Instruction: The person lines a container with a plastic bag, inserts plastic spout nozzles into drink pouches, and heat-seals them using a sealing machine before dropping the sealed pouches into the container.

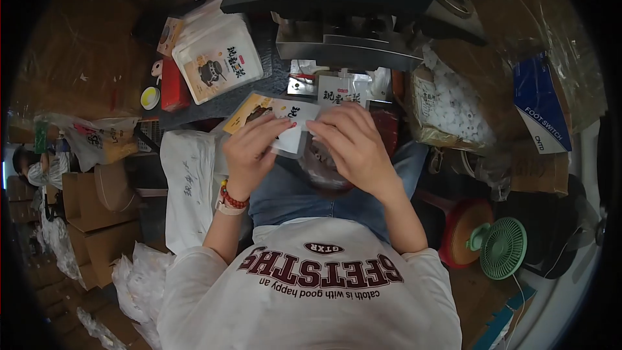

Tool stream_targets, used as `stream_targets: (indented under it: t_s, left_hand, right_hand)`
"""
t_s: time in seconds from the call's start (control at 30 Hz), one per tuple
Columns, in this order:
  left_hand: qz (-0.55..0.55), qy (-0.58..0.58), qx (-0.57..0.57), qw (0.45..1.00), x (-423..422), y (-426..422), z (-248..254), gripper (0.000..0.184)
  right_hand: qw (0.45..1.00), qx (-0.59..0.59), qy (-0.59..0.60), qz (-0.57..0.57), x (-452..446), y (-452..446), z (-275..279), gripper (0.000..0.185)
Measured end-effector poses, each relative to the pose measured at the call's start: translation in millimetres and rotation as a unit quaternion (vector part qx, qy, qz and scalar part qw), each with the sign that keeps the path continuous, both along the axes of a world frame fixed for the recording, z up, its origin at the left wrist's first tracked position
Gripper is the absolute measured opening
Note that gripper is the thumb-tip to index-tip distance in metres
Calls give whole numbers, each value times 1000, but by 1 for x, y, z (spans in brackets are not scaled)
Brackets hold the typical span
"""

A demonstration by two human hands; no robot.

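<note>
Item: printed pouch [304, 114], one, held tilted on the near side of the machine [350, 44], slightly to its left. Left hand [249, 154]: closed on the pouch, fingers across its face. Right hand [353, 146]: fingers bent at the pouch's right end; from where I stand, I cannot tell whether they grip it. Handling, by my estimate: light, thin, flexible, slick-faced, easily creased; best pinched by its side edges. Item: second pouch [343, 85], just before the machine, partly behind the right hand. Item: pouch stack [220, 71], left of the machine. Item: white caps [457, 105], heaped, right of the machine.
</note>
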State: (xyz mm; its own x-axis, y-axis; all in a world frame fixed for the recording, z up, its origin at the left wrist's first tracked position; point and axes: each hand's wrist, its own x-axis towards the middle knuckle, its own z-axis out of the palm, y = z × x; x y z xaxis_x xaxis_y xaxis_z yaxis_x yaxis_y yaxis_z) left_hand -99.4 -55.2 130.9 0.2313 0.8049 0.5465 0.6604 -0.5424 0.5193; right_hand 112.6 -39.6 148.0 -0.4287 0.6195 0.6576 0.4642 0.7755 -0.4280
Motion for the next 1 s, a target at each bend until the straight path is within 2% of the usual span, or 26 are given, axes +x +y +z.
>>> stream_targets:
  t_s: [0.03,0.1,0.17,0.2,0.23,0.3,0.33,0.37,0.4,0.43,0.47,0.5,0.53,0.57,0.7,0.73,0.77,0.8,0.83,0.87,0.9,0.93,0.97,1.0]
  left_hand:
    - [-18,47,24,998,4,-2,6,40]
    - [-65,22,20,997,4,-3,8,38]
    - [-158,-127,-129,971,14,-6,7,35]
    - [-157,-150,-103,971,24,-1,-4,22]
    - [-159,-151,-102,970,32,5,-18,22]
    - [-130,-239,-361,892,47,14,-45,17]
    - [-94,-342,-392,849,61,17,-53,25]
    - [-94,-342,-389,850,65,25,-57,25]
    - [-82,-398,-445,798,67,36,-59,26]
    - [-69,-450,-497,739,69,47,-59,27]
    - [-80,-480,-492,722,72,57,-56,27]
    - [-79,-480,-490,723,74,66,-53,27]
    - [-88,-503,-507,694,73,75,-50,25]
    - [-97,-526,-523,664,73,80,-49,28]
    - [-96,-539,-520,656,80,83,-49,30]
    - [-90,-539,-518,658,79,82,-53,30]
    - [-87,-499,-528,682,76,84,-55,30]
    - [-82,-459,-532,707,71,87,-54,31]
    - [-77,-383,-525,756,60,89,-50,35]
    - [-7,-305,-419,855,50,90,-43,37]
    - [68,-215,-302,926,38,89,-36,38]
    - [151,-72,-143,975,19,88,-37,54]
    - [167,-71,-129,975,2,84,-41,54]
    - [217,91,-80,969,-13,79,-47,62]
  right_hand:
    - [1000,2,-2,-2,5,-2,4,26]
    - [993,-50,39,104,20,-6,17,29]
    - [989,-94,58,101,29,-5,14,32]
    - [982,-139,78,103,31,-5,11,36]
    - [982,-139,77,101,32,-4,6,36]
    - [977,-174,87,-87,33,-1,-3,43]
    - [974,-168,89,-122,41,3,-2,44]
    - [970,-162,90,-156,53,6,1,45]
    - [942,-233,133,-199,63,5,10,43]
    - [942,-196,77,-262,80,11,7,41]
    - [933,-157,20,-324,99,18,0,39]
    - [933,-156,20,-322,110,23,-7,39]
    - [883,-155,-114,-429,119,28,-16,34]
    - [804,-148,-245,-521,126,33,-25,29]
    - [799,-143,-254,-526,132,46,-53,22]
    - [836,-149,-212,-483,129,45,-52,20]
    - [872,-150,-167,-436,126,47,-50,18]
    - [873,-145,-174,-431,128,50,-52,20]
    - [878,-135,-180,-422,133,53,-54,21]
    - [886,-126,-175,-410,136,53,-54,22]
    - [884,-115,-165,-422,135,52,-53,20]
    - [881,-106,-154,-435,134,51,-53,19]
    - [890,-95,-145,-422,134,51,-54,19]
    - [887,-82,-158,-425,136,50,-56,20]
